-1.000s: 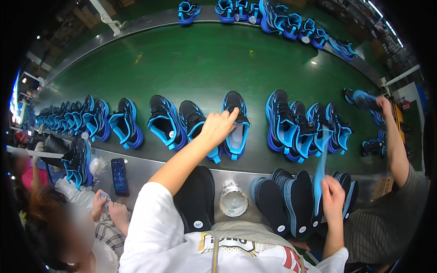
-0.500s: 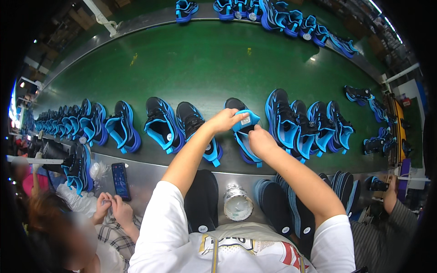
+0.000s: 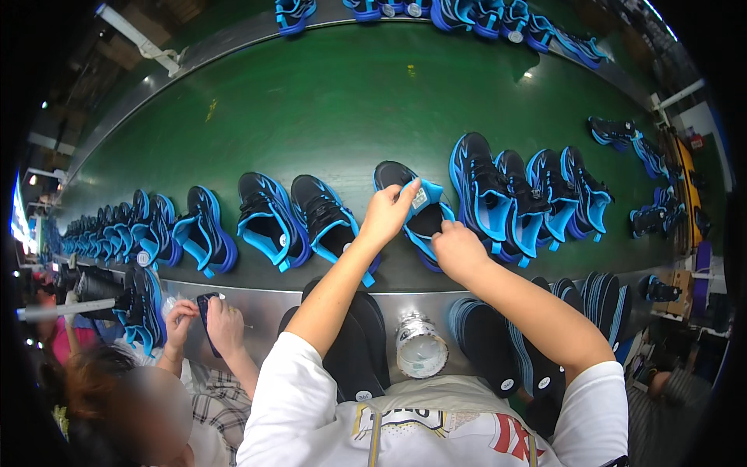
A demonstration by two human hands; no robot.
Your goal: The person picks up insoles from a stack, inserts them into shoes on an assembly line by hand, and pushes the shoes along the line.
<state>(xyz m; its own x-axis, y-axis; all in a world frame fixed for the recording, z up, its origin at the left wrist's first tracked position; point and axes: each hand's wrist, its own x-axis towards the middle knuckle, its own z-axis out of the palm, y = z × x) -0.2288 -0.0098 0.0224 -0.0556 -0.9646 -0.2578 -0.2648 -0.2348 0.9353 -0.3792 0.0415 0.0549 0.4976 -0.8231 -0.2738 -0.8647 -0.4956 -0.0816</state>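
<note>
A black and blue sneaker (image 3: 391,174) sits on the green belt in front of me, toe pointing away. My left hand (image 3: 389,212) pinches its bright blue tongue, which carries a pale label, and holds it up. My right hand (image 3: 461,251) is closed at the right edge of the shoe's collar, fingers curled over the rim. The dark inside of the shoe shows between both hands. Just left stands another sneaker (image 3: 327,210), partly behind my left forearm. To the right is a further sneaker (image 3: 476,183) in a tight row.
Along the metal bench edge (image 3: 268,300) lie black insoles (image 3: 354,342) and, to the right, more insoles (image 3: 486,350) in stacks. Between them stands a round tub (image 3: 420,354) with whitish contents. A co-worker at left holds a phone (image 3: 206,319). More sneakers (image 3: 467,15) line the far ledge.
The tongue is folded further to the right, and the shoe's opening looks wider and darker inside. The co-worker has lifted the phone off the bench. My view has shifted slightly.
</note>
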